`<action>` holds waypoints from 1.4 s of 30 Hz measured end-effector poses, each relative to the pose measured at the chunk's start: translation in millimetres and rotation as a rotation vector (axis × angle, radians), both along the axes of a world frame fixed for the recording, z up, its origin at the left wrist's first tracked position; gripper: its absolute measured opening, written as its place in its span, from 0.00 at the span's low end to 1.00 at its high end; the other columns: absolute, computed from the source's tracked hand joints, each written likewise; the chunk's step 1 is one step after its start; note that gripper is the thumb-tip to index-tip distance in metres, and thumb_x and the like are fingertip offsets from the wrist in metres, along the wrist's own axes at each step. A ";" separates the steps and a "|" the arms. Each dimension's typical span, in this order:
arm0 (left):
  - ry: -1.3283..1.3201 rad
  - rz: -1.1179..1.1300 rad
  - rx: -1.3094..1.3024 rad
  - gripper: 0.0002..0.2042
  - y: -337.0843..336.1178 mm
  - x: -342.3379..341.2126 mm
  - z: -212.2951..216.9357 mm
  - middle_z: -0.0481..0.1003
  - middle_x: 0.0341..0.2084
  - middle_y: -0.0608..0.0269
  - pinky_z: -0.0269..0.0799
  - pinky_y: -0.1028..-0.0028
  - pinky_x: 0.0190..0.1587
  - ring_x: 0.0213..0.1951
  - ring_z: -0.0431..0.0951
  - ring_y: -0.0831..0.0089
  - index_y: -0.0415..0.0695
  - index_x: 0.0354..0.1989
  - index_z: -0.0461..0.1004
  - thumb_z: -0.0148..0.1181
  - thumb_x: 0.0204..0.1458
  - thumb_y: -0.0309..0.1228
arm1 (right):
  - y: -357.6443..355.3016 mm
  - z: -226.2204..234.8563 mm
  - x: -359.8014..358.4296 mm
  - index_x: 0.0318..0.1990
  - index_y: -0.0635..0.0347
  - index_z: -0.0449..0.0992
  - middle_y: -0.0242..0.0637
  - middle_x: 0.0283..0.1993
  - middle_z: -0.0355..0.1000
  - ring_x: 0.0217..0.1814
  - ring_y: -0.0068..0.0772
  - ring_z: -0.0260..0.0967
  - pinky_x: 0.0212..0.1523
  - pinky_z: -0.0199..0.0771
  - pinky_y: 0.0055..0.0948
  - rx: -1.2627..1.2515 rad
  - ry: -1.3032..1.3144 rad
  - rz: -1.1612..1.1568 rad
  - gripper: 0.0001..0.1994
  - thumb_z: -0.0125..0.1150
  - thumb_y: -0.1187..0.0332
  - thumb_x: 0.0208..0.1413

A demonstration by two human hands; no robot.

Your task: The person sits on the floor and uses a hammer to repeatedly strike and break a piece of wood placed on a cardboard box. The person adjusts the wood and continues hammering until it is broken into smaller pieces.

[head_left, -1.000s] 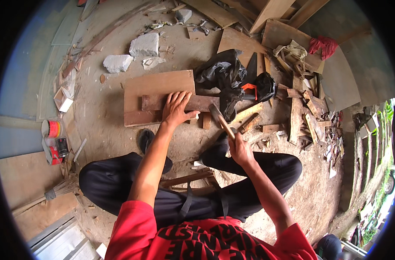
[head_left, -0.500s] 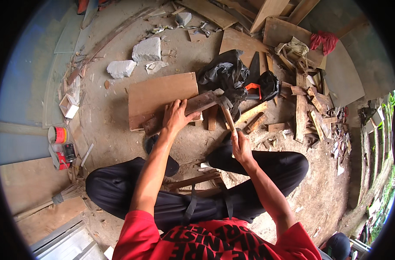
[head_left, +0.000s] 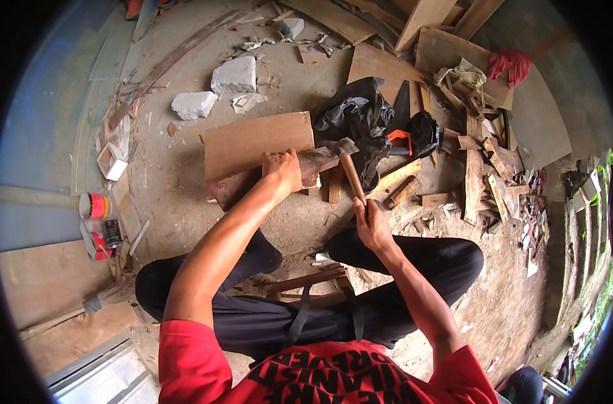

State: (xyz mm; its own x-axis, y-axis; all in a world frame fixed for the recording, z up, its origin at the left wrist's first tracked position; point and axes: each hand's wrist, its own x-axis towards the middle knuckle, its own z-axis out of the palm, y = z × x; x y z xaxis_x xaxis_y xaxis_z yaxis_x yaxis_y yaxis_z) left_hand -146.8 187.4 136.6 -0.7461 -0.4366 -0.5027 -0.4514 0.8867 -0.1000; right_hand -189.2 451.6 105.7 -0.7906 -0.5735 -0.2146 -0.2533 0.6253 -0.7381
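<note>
My left hand (head_left: 281, 168) is curled over a dark, rough wooden piece (head_left: 318, 160), its fingers closed on it. That piece lies slanted along the near side of a light brown wooden box or block (head_left: 256, 139) on the floor, with part of it under my hand and wrist. My right hand (head_left: 374, 223) grips the wooden handle of a hammer (head_left: 352, 176). The hammer's metal head is up beside the right end of the dark piece; whether they touch, I cannot tell.
Behind the hammer lies a black plastic bag (head_left: 353, 111), with an orange-handled saw (head_left: 401, 140) beside it. Wood scraps (head_left: 475, 168) pile up at the right. White blocks (head_left: 234, 75) lie at the far left, and cans (head_left: 96, 206) stand by the left wall.
My left hand has gone from lying spread on the dark wood to a closed grip, its elbow swung outward. The dark piece looks turned or tilted. The hammer stays in my right hand.
</note>
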 end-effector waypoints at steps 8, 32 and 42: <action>-0.034 0.002 -0.092 0.26 12.4 -8.5 3.3 0.77 0.53 0.51 0.70 0.49 0.54 0.56 0.75 0.52 0.43 0.59 0.66 0.63 0.53 0.38 | 3.1 -5.2 -2.7 0.38 0.69 0.69 0.62 0.23 0.70 0.29 0.69 0.73 0.26 0.68 0.51 -0.033 -0.041 -0.023 0.23 0.45 0.53 0.71; -0.048 0.137 0.204 0.40 -18.2 21.5 8.0 0.63 0.64 0.34 0.63 0.59 0.68 0.67 0.64 0.46 0.30 0.69 0.52 0.57 0.45 0.31 | -9.6 22.2 16.9 0.40 0.68 0.66 0.62 0.22 0.69 0.29 0.69 0.72 0.27 0.66 0.51 -0.193 -0.032 -0.053 0.18 0.46 0.57 0.71; 0.007 0.062 0.099 0.40 -19.2 31.4 5.3 0.70 0.57 0.31 0.65 0.60 0.66 0.61 0.71 0.45 0.27 0.68 0.53 0.58 0.43 0.29 | -10.9 29.1 19.8 0.39 0.69 0.66 0.66 0.24 0.70 0.32 0.72 0.71 0.26 0.66 0.56 -0.122 -0.008 0.005 0.17 0.48 0.59 0.70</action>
